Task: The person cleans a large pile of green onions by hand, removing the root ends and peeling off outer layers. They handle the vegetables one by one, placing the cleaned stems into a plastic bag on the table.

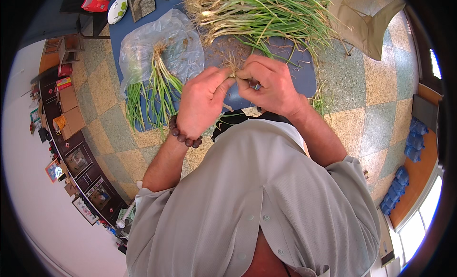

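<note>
My left hand (204, 100), with a dark bead bracelet (184, 134) at the wrist, and my right hand (269, 86) meet over the near edge of the blue table (307, 71). Their fingertips pinch the root end of a green onion (232, 68) between them; its dry roots point away from me. A large pile of green onions (264, 18) lies beyond my hands, roots to the left and leaves to the right. On the left, a smaller bunch of green onions (162, 71) rests on a clear plastic bag (178, 37), its leaves towards me.
Loose soil and root bits (223, 50) lie on the table between bag and pile. At the far left are a white oval dish (117, 11) and a patterned grey item (141, 3). A khaki fabric chair (371, 30) stands on the tiled floor at the right.
</note>
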{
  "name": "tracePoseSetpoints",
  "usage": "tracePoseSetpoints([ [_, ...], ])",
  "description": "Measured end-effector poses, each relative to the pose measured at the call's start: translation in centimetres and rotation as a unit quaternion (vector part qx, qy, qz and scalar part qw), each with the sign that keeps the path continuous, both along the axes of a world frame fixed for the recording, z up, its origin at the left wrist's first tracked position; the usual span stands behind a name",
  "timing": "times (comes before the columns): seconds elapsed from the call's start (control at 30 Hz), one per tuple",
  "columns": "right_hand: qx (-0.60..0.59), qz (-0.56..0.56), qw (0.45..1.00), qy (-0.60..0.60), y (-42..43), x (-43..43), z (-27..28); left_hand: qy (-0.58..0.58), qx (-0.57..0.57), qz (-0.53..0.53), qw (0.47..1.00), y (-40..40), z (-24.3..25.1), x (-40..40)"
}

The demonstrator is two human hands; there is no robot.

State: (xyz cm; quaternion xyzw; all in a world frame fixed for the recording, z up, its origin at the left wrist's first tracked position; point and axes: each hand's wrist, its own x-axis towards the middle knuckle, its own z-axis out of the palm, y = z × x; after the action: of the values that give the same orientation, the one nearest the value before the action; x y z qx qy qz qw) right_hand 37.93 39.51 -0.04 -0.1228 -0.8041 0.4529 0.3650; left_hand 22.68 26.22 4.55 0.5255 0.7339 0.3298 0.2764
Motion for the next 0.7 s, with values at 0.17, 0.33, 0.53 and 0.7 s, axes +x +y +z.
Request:
tracePoseSetpoints([
  [0.17, -0.005, -0.008, 1.000, -0.001, -0.5, 0.1, -1.2, 0.036, 0.051, -0.026, 0.998, -0.3, -0.9, 0.3],
  [0.33, -0.004, -0.018, 1.000, -0.010, -0.2, 0.1, -1.5, -0.110, -0.043, 0.019, 0.993, 0.1, -0.8, 0.2],
  [0.53, -0.393, 0.048, 0.916, -0.071, -0.2, 1.4, -2.3, -0.259, -0.114, 0.035, 0.959, 0.0, -1.1, -0.3],
  [0.7, -0.612, 0.068, 0.786, 0.062, 0.6, 2.8, -1.8, -0.189, -0.088, 0.041, 0.977, 0.4, -1.9, -1.0],
])
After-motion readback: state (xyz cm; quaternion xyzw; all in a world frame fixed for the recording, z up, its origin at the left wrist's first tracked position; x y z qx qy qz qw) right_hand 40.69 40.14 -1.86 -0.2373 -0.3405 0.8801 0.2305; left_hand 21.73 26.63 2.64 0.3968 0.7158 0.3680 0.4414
